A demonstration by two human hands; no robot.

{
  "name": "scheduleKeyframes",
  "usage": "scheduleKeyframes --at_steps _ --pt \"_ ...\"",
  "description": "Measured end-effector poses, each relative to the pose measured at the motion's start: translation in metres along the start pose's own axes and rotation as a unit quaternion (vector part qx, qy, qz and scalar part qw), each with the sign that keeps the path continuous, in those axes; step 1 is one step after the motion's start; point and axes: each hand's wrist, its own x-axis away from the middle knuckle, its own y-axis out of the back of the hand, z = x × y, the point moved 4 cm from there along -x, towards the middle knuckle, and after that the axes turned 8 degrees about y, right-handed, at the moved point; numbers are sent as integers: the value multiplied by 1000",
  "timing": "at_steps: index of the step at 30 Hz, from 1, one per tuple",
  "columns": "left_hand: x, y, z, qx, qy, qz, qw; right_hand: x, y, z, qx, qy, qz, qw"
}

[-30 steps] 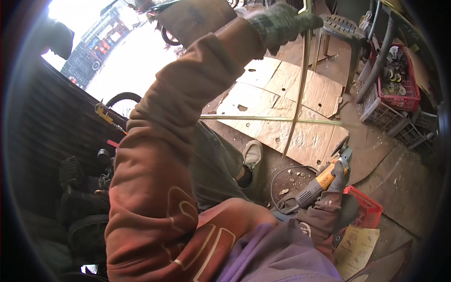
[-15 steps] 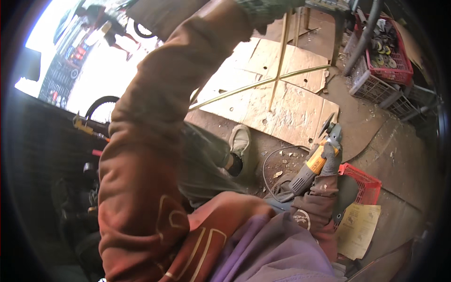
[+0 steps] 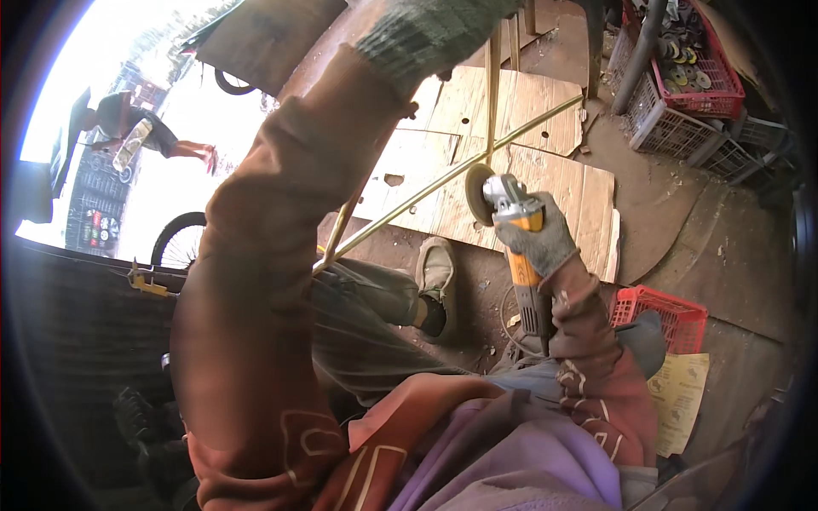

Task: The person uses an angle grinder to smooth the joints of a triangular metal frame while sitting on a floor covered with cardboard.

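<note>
My right hand [image 3: 550,238], in a grey glove, is wrapped around a yellow and grey angle grinder [image 3: 523,271]. The grinder's round disc [image 3: 479,194] is raised beside the crossing of a thin brass-coloured metal frame [image 3: 537,124]; whether it touches the metal I cannot tell. At the top edge is my left hand [image 3: 439,38] in a grey-green glove, reaching over the far part of the frame. Its fingers are cut off from view, so its grip does not show. Under the frame lies a flattened cardboard sheet [image 3: 554,192].
Stacked crates at the far right include a red crate [image 3: 724,98] of discs. Another red basket [image 3: 673,317] stands right of my arm, beside a yellowish paper sheet [image 3: 679,400]. My shoe [image 3: 436,271] is near the cardboard. A person [image 3: 141,128] bends outside at left.
My right hand has lifted the grinder from low at the right, up and leftward to the frame's crossing. My left forearm and glove have shifted left. The person outside has moved left.
</note>
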Motion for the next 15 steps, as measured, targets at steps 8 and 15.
scheduleKeyframes --at_steps 8,15 --pt "20 -10 -20 -92 -106 -13 990 -17 -44 34 -25 -52 55 997" --pt "21 -21 -30 -41 -6 74 996 23 -63 38 105 -55 108 987"
